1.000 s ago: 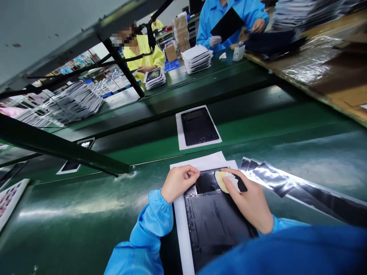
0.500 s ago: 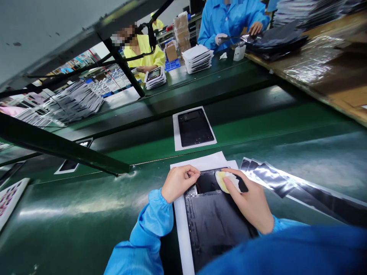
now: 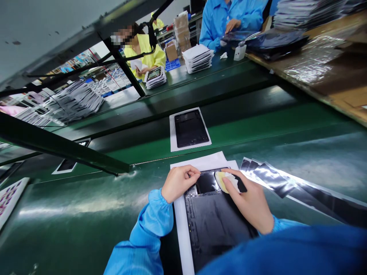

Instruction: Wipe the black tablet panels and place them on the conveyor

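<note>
A black tablet-like panel (image 3: 220, 225) lies on white sheets (image 3: 200, 163) in front of me, with rows of small parts along its left side and a shiny dark strip across its top. My left hand (image 3: 179, 183) is closed in a pinch at the panel's upper left corner; whatever its fingertips hold is hidden. Between the fingers of my right hand (image 3: 252, 200) is a crumpled white and yellow wiping pad (image 3: 225, 181), pressed against the upper right of the panel. My sleeve covers the panel's lower right part.
Beyond my hands, another black panel (image 3: 191, 129) rides on white sheet on the green belt (image 3: 137, 147). Strips of dark film (image 3: 275, 177) lie to the right. A green metal bar (image 3: 71, 149) slants across the left. Two co-workers sit opposite, near stacked white packets (image 3: 197, 57).
The panel on the belt has shifted slightly left. The co-worker in blue has moved a hand left, and the one in yellow now holds up a white sheet. My hands stay in place.
</note>
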`<state>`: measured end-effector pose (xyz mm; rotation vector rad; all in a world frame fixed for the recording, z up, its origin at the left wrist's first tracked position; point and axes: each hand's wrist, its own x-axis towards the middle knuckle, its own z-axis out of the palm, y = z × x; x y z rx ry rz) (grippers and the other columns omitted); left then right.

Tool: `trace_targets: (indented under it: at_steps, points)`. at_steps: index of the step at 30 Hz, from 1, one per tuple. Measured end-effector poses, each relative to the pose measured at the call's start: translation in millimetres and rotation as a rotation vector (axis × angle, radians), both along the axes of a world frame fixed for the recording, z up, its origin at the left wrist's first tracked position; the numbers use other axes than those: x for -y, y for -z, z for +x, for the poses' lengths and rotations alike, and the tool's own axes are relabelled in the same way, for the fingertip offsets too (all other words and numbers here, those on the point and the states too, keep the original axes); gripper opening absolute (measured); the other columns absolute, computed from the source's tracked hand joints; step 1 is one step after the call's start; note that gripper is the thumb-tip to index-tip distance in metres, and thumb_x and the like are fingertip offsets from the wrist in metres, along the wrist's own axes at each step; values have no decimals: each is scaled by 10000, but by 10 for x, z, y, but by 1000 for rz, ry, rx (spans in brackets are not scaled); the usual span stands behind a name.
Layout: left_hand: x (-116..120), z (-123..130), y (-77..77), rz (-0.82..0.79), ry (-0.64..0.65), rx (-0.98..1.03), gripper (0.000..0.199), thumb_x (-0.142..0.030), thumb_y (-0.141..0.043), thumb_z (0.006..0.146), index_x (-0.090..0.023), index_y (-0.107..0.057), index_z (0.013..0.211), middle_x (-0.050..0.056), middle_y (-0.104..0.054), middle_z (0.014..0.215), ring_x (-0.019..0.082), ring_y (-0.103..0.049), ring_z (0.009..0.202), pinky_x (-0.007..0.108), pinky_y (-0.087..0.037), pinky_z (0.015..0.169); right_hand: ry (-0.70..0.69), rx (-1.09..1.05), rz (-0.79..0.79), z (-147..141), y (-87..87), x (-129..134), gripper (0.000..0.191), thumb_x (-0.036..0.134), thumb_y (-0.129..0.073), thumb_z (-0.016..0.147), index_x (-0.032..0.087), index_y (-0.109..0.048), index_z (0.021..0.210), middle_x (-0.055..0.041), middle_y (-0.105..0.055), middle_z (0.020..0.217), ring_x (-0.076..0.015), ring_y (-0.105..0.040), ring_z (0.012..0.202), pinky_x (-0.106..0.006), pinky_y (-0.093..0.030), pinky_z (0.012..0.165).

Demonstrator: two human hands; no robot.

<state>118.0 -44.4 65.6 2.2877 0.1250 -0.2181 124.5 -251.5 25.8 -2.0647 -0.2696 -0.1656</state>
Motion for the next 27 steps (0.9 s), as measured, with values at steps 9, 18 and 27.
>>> trace_targets:
  at_steps: [9,18,27]
  points:
    - [-20,-8,-55,78,54,-14,192,-309,-631,777,-231,-724,926,-74,-652,707,73,-535,577,191,-409,610,1,16,-31,4,17,20,305,468,-484,858,250,-657,982,-5,-748,839,-134,-574,432,-276,-500,506]
    - [-18,-17,-44,188,76,-10,159,-299,-631,806,-276,-721,936,-85,-658,735,83,-563,627,208,-400,630,6,40,-58,18,28,23,311,488,-495,838,252,-654,963,17,-739,773,-106,-412,304,-288,-510,494]
    - [-15,-15,-48,235,91,6,155,-289,-634,827,-284,-720,955,-86,-677,789,85,-563,630,212,-383,620,22,24,-55,32,35,21,310,506,-506,810,270,-660,940,2,-754,834,-193,-667,576,-312,-567,599]
